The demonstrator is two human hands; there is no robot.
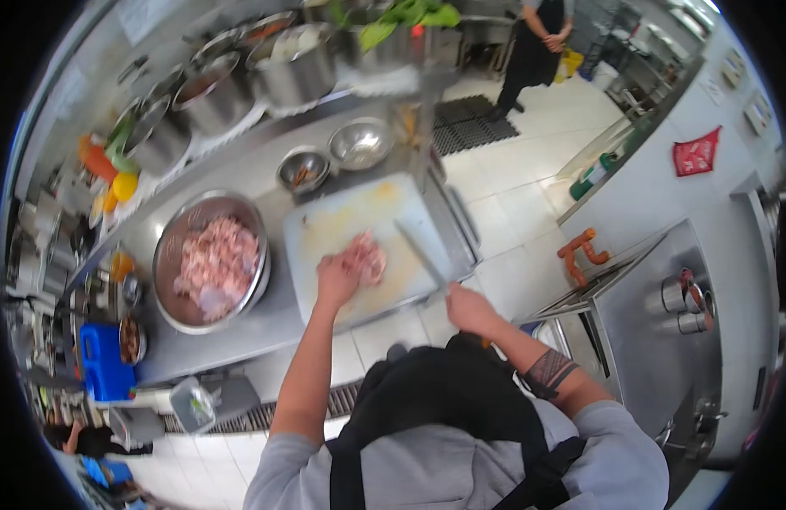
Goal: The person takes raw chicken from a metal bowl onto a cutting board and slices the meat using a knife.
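Observation:
A piece of raw pink meat [371, 257] lies near the middle of the white cutting board [325, 223]. My left hand [337, 280] grips its near left edge, and the fingertips are partly hidden against it. In my right hand [472, 308] is the handle of a knife [421, 252], fingers wrapped round it. The long blade points away from me over the right part of the board, apart from the meat. Left of the board, a large steel bowl [165, 285] holds many pieces of raw meat.
Two smaller steel bowls, one with brownish pieces [303, 170] and one shiny [360, 143], stand behind the board. Steel pots [212, 93] line the shelf. A blue jug [105, 361] stands at left, a sink counter [656, 357] at right. One person [541, 42] stands far back; another [91, 438] is lower left.

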